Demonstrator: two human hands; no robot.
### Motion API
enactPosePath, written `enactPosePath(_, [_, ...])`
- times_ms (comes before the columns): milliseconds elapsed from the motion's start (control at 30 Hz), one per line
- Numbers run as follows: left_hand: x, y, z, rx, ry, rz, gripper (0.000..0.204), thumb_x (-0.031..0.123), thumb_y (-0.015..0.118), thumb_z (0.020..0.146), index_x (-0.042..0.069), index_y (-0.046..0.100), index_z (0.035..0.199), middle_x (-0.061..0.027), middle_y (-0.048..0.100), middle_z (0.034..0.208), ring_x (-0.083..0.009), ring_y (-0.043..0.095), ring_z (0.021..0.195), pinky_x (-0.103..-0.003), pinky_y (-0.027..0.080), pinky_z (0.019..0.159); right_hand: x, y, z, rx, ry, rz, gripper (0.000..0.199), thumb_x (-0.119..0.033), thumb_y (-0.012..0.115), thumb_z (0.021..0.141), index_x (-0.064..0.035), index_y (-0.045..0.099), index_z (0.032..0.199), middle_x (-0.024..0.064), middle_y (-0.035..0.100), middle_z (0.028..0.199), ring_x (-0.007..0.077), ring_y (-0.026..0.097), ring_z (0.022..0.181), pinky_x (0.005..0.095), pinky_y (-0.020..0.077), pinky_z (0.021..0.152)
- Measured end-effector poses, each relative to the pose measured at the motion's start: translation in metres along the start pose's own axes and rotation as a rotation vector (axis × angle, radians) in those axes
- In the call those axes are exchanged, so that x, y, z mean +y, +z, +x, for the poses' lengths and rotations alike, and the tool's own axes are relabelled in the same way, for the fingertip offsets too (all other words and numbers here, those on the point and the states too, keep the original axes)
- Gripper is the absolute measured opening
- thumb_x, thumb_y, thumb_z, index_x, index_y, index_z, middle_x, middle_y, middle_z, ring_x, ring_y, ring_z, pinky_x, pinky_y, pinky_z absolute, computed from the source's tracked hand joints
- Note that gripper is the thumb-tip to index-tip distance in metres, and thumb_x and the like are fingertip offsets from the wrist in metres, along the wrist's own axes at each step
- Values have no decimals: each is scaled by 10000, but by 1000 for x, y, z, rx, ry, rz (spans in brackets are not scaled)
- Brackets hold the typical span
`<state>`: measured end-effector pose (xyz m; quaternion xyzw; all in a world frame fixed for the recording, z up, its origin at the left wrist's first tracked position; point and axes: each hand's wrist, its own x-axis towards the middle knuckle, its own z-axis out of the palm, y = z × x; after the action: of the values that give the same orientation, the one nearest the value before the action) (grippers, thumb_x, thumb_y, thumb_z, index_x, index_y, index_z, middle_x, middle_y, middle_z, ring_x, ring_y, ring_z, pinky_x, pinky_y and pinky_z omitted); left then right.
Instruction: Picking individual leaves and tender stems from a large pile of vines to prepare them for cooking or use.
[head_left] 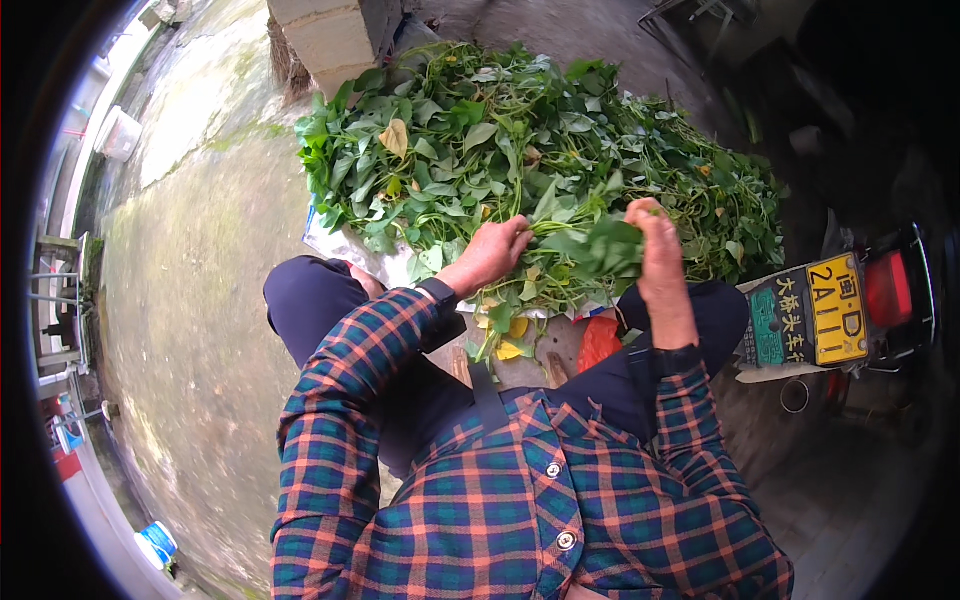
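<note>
A broad heap of leafy green vines (470,140) spreads before my knees, with a few yellowed leaves among the green. At the heap's near edge, my left hand (492,255) is closed around the stems of a leafy sprig (572,235). My right hand (660,250) is to the right, its fingers bent at the leafy end of the same greens; its fingertips are partly turned away, and leaves hang beside the palm. Loose stems and yellow leaves (510,350) dangle below the left hand, between my knees.
A pale sheet (350,243) shows under the heap. A red plastic bag (598,343) lies by my right leg. A motorbike's rear with a yellow plate (836,308) stands at right. A block pillar (330,40) rises behind the heap. Mossy concrete (200,330) stretches left.
</note>
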<state>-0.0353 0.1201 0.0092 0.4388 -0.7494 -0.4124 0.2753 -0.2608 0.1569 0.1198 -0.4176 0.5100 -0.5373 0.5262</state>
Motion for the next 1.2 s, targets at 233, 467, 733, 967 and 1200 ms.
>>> enactPosePath(233, [6,-6,1,-110,-154,-432,250,265,497,968,24,558,982,-40,613,801,-92,532,684,-274,468,605,-17,-60,-21,82,22,204,347,-359,524,940,-39,533,1072,71,570,1002,178,567,932,307,480,817])
enactPosePath(467, [9,-10,-4,-184,-220,-703,218,257,428,998,65,532,1004,-21,660,973,-61,533,757,-233,495,645,-27,-32,-45,-266,50,180,368,-440,523,939,-89,469,844,37,507,847,143,549,827,271,467,717])
enactPosePath(733, [3,-3,-8,-60,-322,-738,186,238,468,988,69,547,992,-40,666,953,-70,570,716,-247,527,639,-38,14,-49,-405,-69,-576,153,-189,636,872,-51,569,875,7,576,718,127,561,617,279,456,568])
enactPosePath(967, [9,1,-11,-48,-326,-718,201,204,488,975,26,574,937,-36,665,837,-79,574,689,-246,510,575,-7,36,-22,-248,-653,-1290,325,-130,683,756,-63,548,1044,108,613,820,287,641,735,379,516,595])
enactPosePath(1200, [8,1,-14,-22,-328,-710,192,191,497,971,18,559,915,-30,650,800,-74,565,658,-236,502,561,3,23,-7,-276,-567,-1485,181,-118,680,757,-67,571,892,97,626,791,277,639,708,364,501,563])
